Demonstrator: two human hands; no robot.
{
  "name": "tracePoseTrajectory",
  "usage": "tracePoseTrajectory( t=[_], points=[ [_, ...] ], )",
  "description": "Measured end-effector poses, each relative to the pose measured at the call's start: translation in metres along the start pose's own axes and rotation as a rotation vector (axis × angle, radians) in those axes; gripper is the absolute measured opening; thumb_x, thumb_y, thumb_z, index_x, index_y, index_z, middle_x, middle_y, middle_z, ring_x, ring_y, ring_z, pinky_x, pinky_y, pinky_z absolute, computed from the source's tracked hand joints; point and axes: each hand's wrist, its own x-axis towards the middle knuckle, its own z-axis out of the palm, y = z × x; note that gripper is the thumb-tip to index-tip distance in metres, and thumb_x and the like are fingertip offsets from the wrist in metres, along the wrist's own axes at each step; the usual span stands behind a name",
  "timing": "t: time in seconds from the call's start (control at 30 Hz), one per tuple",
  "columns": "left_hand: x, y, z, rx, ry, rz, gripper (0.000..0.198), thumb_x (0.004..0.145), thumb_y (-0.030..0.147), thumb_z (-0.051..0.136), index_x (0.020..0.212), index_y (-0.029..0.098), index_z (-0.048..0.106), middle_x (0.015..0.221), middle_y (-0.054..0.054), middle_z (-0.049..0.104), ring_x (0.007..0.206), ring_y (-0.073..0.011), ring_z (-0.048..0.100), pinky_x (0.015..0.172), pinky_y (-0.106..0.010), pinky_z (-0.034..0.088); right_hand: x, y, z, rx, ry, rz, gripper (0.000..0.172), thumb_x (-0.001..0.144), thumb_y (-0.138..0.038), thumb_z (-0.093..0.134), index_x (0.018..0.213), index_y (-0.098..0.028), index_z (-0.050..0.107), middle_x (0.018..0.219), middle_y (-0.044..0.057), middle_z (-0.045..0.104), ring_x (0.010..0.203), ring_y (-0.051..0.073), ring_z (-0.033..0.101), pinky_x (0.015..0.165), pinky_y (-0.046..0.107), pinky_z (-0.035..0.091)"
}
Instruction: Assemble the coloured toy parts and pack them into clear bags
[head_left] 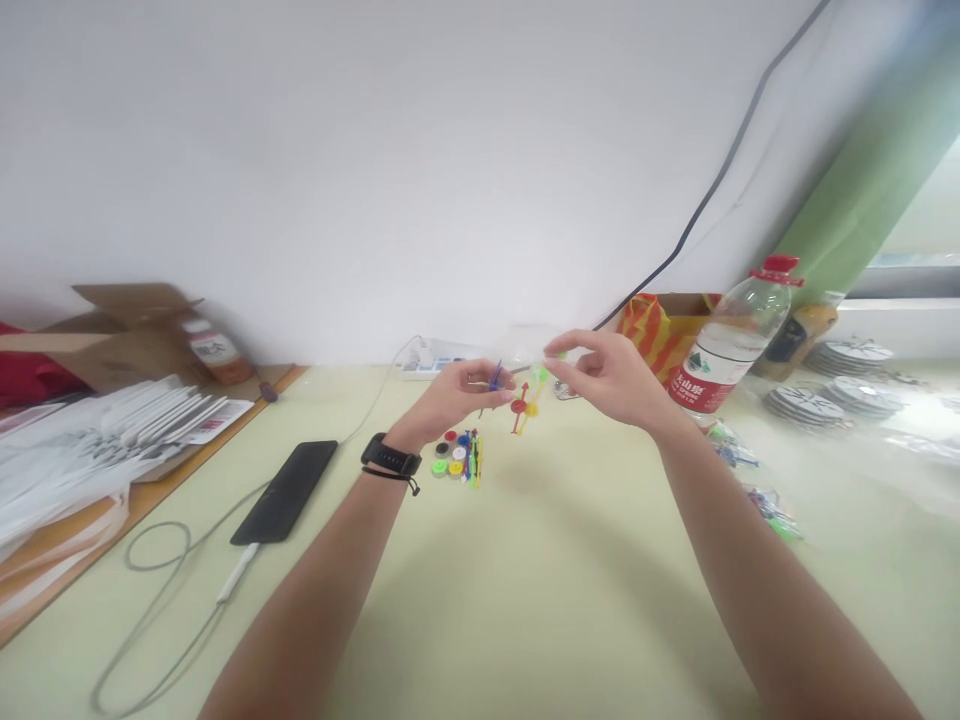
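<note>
Pinching a blue arrow (496, 377) in the fingers of the left hand (448, 395), over the surface (540, 570) toward its back edge. Holding the right hand (611, 375) opposite, thumb and forefinger curved close to each other; impossible to tell whether pinching anything, with a green arrow (541, 374) just beside the tips. Seen between the hands: a red arrow (518, 406) and a yellow arrow (532, 410), overlapping in view; unclear whether held or lying. Grouped on the surface just below the left hand: coloured discs (456, 468), with thin sticks (474, 462) right beside. Worn above the left hand: a black watch (390, 456). Lying flat toward the left edge: a phone (286, 494), plugged into a looping cable (238, 575). Set at the back edge: a power strip (429, 366). Placed toward the right edge: a red-capped bottle (724, 350), near small packets (776, 512) and round stacks (805, 405).
</note>
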Motion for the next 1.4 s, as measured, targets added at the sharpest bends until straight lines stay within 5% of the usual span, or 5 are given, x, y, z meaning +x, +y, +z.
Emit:
tracePoseTrajectory(
  t=[0.3,0.7,1.4],
  points=[
    [0.000,0.000,0.001,0.017,-0.014,-0.010,0.036,0.077,0.042,0.083,0.101,0.018,0.070,0.111,-0.010,0.075,0.105,-0.0277,0.072,0.098,-0.044,0.051,0.003,0.010,0.000,-0.115,0.086,-0.127,0.018,0.091,-0.019,0.057,0.099,-0.021,0.073,0.095,0.005,0.076,0.082,0.021,0.070,0.072,0.031,0.056],
    [-0.001,0.003,0.001,0.062,0.003,-0.013,0.037,0.076,0.043,0.083,0.101,0.018,0.070,0.111,-0.010,0.074,0.103,-0.0270,0.071,0.093,-0.041,0.054,-0.002,-0.005,0.000,-0.247,0.079,-0.168,0.019,0.091,-0.017,0.055,0.097,-0.022,0.072,0.092,0.006,0.075,0.077,0.021,0.066,0.068,0.033,0.051],
    [-0.002,0.002,0.004,0.090,-0.049,0.003,0.033,0.076,0.039,0.083,0.101,0.019,0.072,0.111,-0.009,0.074,0.102,-0.0265,0.071,0.094,-0.042,0.055,-0.002,-0.010,0.007,-0.116,0.052,-0.119,0.017,0.089,-0.018,0.061,0.088,-0.024,0.076,0.093,0.002,0.079,0.089,0.024,0.072,0.078,0.035,0.056]
  ],
)
